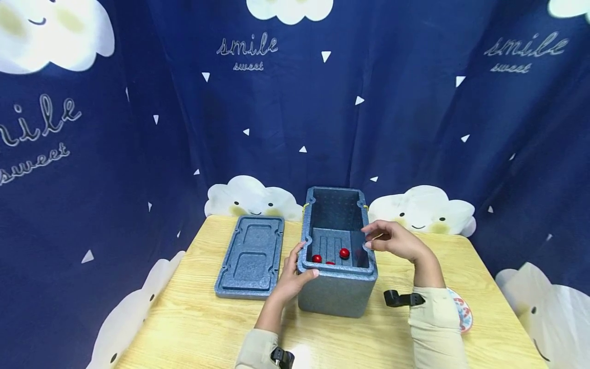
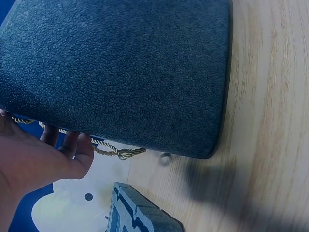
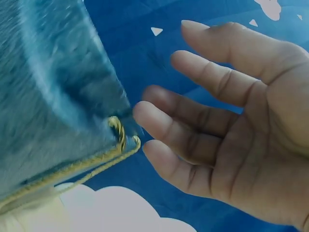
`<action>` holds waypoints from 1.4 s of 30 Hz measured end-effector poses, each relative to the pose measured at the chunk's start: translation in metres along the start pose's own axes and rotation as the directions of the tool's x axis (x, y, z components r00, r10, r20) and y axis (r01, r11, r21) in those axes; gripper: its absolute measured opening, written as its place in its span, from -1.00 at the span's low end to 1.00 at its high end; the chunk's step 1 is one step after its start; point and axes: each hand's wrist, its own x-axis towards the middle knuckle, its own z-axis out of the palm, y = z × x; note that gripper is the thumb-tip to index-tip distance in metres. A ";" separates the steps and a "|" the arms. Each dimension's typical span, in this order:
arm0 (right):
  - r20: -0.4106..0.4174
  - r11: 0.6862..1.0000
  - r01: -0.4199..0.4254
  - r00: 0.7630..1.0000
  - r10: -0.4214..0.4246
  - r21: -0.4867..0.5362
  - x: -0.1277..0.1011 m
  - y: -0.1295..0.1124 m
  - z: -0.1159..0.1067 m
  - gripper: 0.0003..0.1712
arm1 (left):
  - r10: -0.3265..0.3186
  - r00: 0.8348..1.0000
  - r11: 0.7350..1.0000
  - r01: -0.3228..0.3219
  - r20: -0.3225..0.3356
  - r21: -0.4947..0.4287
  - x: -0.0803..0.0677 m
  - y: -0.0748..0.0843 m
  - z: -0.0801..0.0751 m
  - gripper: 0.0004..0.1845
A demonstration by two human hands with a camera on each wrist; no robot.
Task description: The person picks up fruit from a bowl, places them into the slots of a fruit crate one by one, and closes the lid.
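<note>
Head view: foam box [image 1: 338, 287] open, red balls [image 1: 343, 252] inside.

The head view is evenly and fairly brightly lit from above, with a small patch of glare on the wooden table [image 1: 295, 353] near the bottom edge, soft shadows under the foam box [image 1: 338, 287], and wide-angle bending that stretches the blue curtain [image 1: 415, 118] towards the sides. In the left wrist view the box [image 2: 120, 72] is sharp enough to show its grain and throws a dark, soft-edged shadow on the table, while the left hand [image 2: 34, 164] is dim. The right wrist view is softest: the box wall [image 3: 48, 106] is smeared by blur, the right hand [image 3: 231, 121] clearer and evenly lit
</note>
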 end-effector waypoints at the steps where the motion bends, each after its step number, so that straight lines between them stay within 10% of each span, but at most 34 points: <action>1: -0.012 1.000 0.001 1.000 -0.001 -0.004 -0.003 0.001 0.000 -0.60 | 0.001 1.000 1.000 -0.001 -0.001 0.002 0.000 0.001 0.000 -0.15; 42: -0.402 0.984 -0.099 0.903 0.153 0.151 -0.119 0.083 0.022 -0.59 | -0.015 1.000 1.000 0.015 -0.006 0.009 -0.001 0.001 -0.001 -0.16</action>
